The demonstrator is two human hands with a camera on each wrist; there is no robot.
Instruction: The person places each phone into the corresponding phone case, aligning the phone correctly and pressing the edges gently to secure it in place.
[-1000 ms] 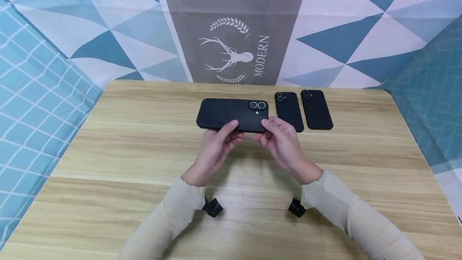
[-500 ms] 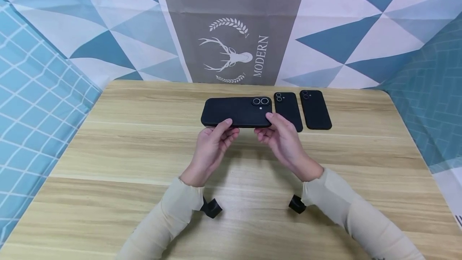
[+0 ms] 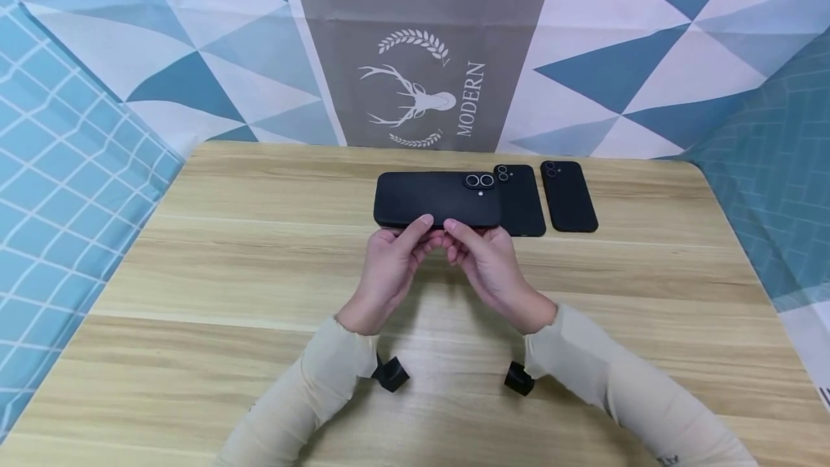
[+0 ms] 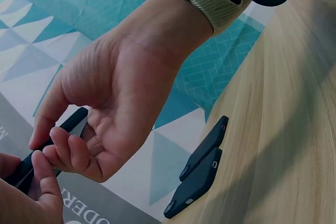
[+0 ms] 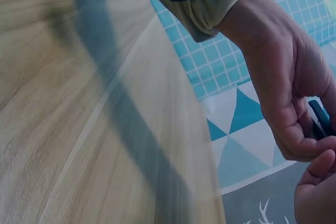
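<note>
A black phone (image 3: 421, 200) with two ringed lenses lies sideways in the air, back toward the head camera. Its near long edge is pinched by my left hand (image 3: 385, 265), thumb on the back and fingers beneath. Close beside it, my right hand (image 3: 494, 272) holds the same edge, thumb also on top. The phone's underside is hidden in the head view. In the left wrist view, my right hand (image 4: 123, 98) and part of my left hand (image 4: 31, 195) almost meet at the dark phone. My left hand (image 5: 286, 77) also appears in the right wrist view.
Two more black phones lie side by side at the back right of the wooden table (image 3: 227, 272): a left one (image 3: 521, 207), partly covered by the held phone, and a right one (image 3: 570, 200). Patterned cloth (image 3: 259, 34) hangs behind and at the sides.
The held phone has shifted right and slightly away, now overlapping the nearer lying phone. My right hand has slid left along its edge, from the corner toward my left hand.
</note>
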